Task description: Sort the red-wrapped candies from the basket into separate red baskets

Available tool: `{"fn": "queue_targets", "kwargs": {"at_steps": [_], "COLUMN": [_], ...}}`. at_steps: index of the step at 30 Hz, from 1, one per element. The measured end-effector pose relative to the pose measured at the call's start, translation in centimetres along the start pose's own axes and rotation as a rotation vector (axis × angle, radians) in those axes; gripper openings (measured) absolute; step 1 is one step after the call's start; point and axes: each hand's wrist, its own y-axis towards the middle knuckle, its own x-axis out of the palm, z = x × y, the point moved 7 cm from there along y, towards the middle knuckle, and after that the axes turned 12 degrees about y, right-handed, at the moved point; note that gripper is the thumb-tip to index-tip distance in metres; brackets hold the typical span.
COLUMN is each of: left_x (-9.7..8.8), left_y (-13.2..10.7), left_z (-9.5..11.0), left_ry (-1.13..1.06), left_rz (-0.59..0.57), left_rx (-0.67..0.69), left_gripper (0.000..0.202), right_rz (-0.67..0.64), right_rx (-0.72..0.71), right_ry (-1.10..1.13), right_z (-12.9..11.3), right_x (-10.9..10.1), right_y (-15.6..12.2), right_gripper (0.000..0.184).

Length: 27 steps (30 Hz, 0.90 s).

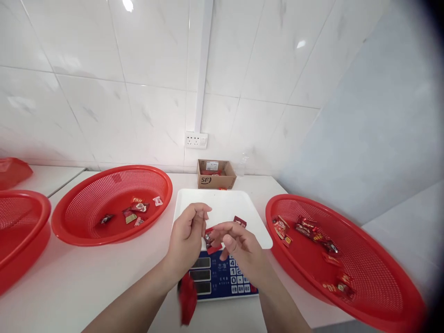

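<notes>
Head view: my left hand and right hand, fingers pinched on one red candy above the scale tray; a loose pinch risks dropping it onto the desk.

A white countertop is running along a tiled wall, carrying three red mesh baskets: one sitting left of centre, one lying at the far left edge, and one resting at the right. Between them, a blue-faced digital scale with a white tray is standing at the front, while a small cardboard box is sitting behind it against the wall.
</notes>
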Motion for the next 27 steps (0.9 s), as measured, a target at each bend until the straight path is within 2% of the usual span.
{"fn": "queue_targets", "kwargs": {"at_steps": [2,4,6,7,8,10,11,12,14,17,21,24,27], "left_x": [-1.3,-3.6,-6.5,-7.5,-7.8,-7.0,-6.2,-5.6,-4.2,-2.0,-0.8,-1.0,-0.5], "left_y": [-0.3,-1.5,-3.6,-4.8,-6.1,-9.5,-11.4,-13.0,-14.9,-15.6,-15.6,-14.2,-11.3], "left_z": [0.2,-0.4,-1.3,-2.0,-3.0,-6.3,-7.6,-8.8,-10.2,-10.5,-8.9,-6.9,-4.7], "left_ry": [0.092,0.133,0.152,0.206,0.275,0.438,0.482,0.527,0.58,0.555,0.356,0.191,0.023], "left_rz": [0.109,0.16,0.175,0.108,-0.029,-0.441,-0.632,-0.767,-0.894,-0.931,-0.984,-0.907,-0.768], "left_rx": [0.105,0.156,0.158,0.116,0.048,-0.237,-0.342,-0.432,-0.51,-0.507,-0.523,-0.537,-0.51], "left_gripper": [0.019,0.016,0.013,0.014,0.015,0.016,0.019,0.024,0.029,0.021,0.015,0.014,0.017], "right_rz": [0.025,0.027,-0.087,-0.185,-0.28,-0.375,-0.394,-0.396,-0.433,-0.467,-0.464,-0.39,-0.253], "right_rx": [-0.019,0.016,0.143,0.243,0.362,0.558,0.611,0.619,0.588,0.52,0.476,0.44,0.318], "right_ry": [-0.027,-0.15,-0.262,-0.28,-0.266,-0.223,-0.236,-0.264,-0.27,-0.251,-0.3,-0.239,-0.128], "right_z": [-0.2,-0.1,1.2,2.4,3.9,6.9,8.2,9.2,10.4,10.4,9.4,8.2,5.8], "right_x": [0.0,-0.7,-1.5,-1.6,-1.6,-1.3,-0.9,-0.4,1.5,3.6,3.6,2.6,1.3], "right_y": [-0.8,-2.3,-4.4,-5.7,-7.1,-9.5,-10.2,-10.5,-10.3,-9.3,-8.7,-8.4,-7.2], "right_gripper": [0.039,0.034,0.028,0.027,0.027,0.027,0.032,0.036,0.041,0.037,0.028,0.024,0.03]}}
